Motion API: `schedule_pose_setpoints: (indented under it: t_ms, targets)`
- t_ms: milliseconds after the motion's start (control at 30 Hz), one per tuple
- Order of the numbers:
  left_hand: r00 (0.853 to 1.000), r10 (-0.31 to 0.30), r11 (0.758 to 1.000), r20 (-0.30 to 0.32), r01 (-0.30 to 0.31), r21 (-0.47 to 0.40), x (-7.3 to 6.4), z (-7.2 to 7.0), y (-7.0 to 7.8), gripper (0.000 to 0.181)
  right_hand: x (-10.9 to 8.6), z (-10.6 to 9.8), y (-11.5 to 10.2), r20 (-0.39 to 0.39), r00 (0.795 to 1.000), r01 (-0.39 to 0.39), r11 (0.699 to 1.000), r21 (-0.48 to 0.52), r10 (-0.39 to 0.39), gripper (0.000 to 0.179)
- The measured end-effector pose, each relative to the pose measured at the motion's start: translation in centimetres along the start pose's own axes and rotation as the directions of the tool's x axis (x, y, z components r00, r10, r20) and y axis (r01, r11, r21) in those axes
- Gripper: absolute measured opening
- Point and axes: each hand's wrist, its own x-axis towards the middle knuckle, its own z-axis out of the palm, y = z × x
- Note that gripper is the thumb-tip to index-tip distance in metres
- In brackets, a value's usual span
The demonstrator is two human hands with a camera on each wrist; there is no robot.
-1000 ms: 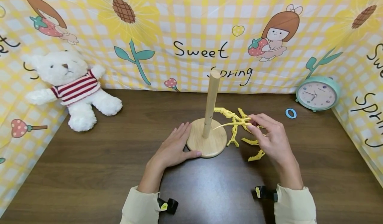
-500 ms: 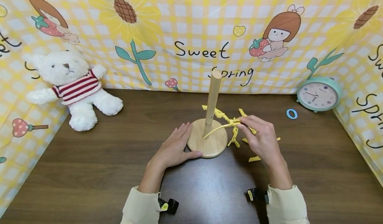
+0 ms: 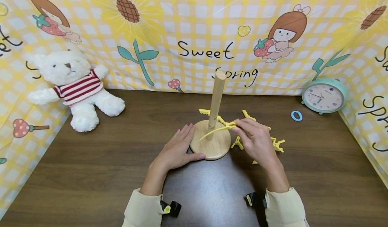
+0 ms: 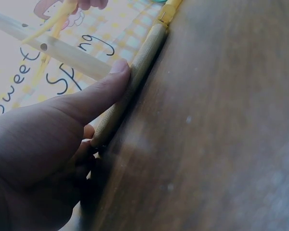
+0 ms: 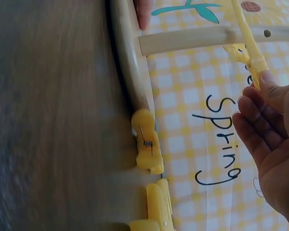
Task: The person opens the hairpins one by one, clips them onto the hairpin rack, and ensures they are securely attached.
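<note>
Right hand point(image 3: 257, 139): pinching a yellow clip point(image 3: 222, 128) by the handle end between thumb and fingers, with the remaining fingers loosely bent in the right wrist view. Clip: held above the round wooden base point(image 3: 212, 150), arms spread apart, with the wooden post point(image 3: 217, 92) between; slender arm in front of the post and toothed arm behind it, as seen from the head. Contact with the post: cannot tell. Post: upright at the middle of the base, with small dark holes visible in the wrist views. Left hand point(image 3: 177, 149): extended and spread, laid against the left side of the base, with fingers along the edge and thumb on the near rim. Right of the base, on the dark wood-grain surface point(image 3: 75, 186): loose yellow clips point(image 3: 277, 144), partly hidden behind the right hand; one just beside the base. Farther right: a blue ring point(image 3: 292, 115), near a mint-green clock point(image 3: 323, 95). At far left: a white teddy bear point(image 3: 80, 100) in a striped top, against a printed yellow checked cloth point(image 3: 182, 72).
</note>
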Motion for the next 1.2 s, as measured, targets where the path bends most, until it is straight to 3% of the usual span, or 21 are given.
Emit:
schedule_pose_setpoints:
  t_ms: [800, 1200]
  targets:
    - [1.0, -0.005, 1.0, 0.003, 0.005, -0.007, 0.16, -0.15, 0.01, 0.107, 0.46, 0.72, -0.58, 0.083, 0.996, -0.04, 0.996, -0.079, 0.046, 0.019]
    - [1.0, 0.005, 1.0, 0.005, -0.005, -0.004, 0.23, -0.1, 0.01, 0.106, 0.32, -0.23, -0.61, 0.157, 0.981, -0.096, 0.991, -0.097, 0.11, 0.025]
